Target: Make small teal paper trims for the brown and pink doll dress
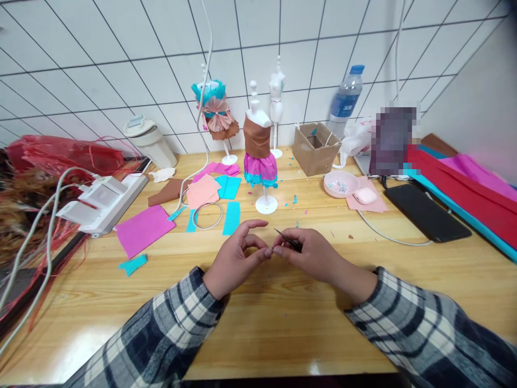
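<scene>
My left hand (238, 257) is over the near middle of the table, its index finger raised and its thumb bent against another finger. Whatever it pinches, if anything, is too small to make out. Almost touching it, my right hand (309, 253) is closed around a small dark pointed tool (287, 238), whose tip points up and left; its handle is hidden in the fingers. Just beyond both hands stands a small white dress form (265, 205) in a brown top (257, 139) and a magenta skirt (260, 164) with a turquoise hem.
Coloured paper pieces (145, 229) and a metal ring (207, 215) lie left of the form. Two more forms (218, 116) stand behind. A cardboard box (315, 151), a pink bead dish (341, 184), a phone (428, 212) and a power strip (117, 202) are around.
</scene>
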A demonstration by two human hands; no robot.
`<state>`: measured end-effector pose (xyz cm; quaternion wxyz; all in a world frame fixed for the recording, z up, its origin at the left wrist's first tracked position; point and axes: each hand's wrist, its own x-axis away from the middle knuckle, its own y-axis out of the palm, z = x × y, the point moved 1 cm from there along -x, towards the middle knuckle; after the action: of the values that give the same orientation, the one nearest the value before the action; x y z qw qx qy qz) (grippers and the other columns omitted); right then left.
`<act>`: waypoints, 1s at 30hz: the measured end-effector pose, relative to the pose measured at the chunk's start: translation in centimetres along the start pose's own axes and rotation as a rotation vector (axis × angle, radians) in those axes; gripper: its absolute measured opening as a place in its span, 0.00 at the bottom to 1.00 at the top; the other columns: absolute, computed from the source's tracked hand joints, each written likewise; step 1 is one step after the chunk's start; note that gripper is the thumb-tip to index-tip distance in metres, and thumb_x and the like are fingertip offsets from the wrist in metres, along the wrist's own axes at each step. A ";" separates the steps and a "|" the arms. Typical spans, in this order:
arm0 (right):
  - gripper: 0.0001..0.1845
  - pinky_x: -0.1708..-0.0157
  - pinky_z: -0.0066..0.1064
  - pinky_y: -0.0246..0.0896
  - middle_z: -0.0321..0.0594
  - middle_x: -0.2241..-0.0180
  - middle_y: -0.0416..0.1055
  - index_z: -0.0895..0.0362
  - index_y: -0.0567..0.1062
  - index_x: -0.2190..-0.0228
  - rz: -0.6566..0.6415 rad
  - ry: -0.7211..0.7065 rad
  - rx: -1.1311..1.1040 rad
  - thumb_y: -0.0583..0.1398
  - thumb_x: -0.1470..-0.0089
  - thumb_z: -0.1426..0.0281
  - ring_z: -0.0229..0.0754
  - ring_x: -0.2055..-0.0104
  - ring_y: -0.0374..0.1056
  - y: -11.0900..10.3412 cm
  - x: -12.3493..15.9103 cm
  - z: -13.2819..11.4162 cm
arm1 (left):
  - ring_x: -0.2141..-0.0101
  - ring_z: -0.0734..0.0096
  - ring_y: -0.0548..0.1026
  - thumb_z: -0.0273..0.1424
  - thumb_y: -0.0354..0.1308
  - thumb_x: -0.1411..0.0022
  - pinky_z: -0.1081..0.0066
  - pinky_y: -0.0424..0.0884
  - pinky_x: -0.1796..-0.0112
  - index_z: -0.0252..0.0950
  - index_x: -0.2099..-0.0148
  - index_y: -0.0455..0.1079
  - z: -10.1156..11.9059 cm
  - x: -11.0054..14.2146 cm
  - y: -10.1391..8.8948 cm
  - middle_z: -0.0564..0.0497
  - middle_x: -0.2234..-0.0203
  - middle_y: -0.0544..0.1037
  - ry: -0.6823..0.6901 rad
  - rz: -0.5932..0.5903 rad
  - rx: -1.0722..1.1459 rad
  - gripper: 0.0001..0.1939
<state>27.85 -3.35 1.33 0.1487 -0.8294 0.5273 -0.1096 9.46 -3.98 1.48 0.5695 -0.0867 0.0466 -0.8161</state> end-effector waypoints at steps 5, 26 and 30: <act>0.08 0.75 0.27 0.52 0.31 0.79 0.64 0.57 0.72 0.73 0.112 0.045 -0.067 0.59 0.48 0.65 0.33 0.76 0.57 0.0 -0.2 0.1 | 0.59 0.67 0.74 0.33 0.63 0.44 0.67 0.68 0.56 0.36 0.45 0.64 0.0 0.0 0.1 0.47 0.62 0.78 0.011 0.094 0.116 0.25; 0.13 0.74 0.27 0.57 0.32 0.77 0.66 0.56 0.71 0.72 0.436 0.107 -0.425 0.62 0.49 0.59 0.34 0.76 0.60 2.8 1.0 -0.5 | 0.71 0.73 0.75 0.30 0.71 0.56 0.70 0.71 0.62 0.34 0.69 0.77 -0.8 -0.5 2.1 0.52 0.74 0.80 -0.147 0.258 0.546 0.10; 0.11 0.73 0.28 0.58 0.34 0.77 0.69 0.56 0.71 0.73 0.465 0.063 -0.308 0.61 0.48 0.61 0.36 0.74 0.62 2.6 1.2 -0.9 | 0.70 0.72 0.75 0.32 0.71 0.57 0.70 0.71 0.63 0.34 0.70 0.76 -0.7 -0.4 2.2 0.52 0.74 0.80 -0.147 0.233 0.536 0.11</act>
<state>25.83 -5.59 1.23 0.0254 -0.6952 0.7181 -0.0168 11.48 -4.32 0.40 0.6636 0.0140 -0.2022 -0.7201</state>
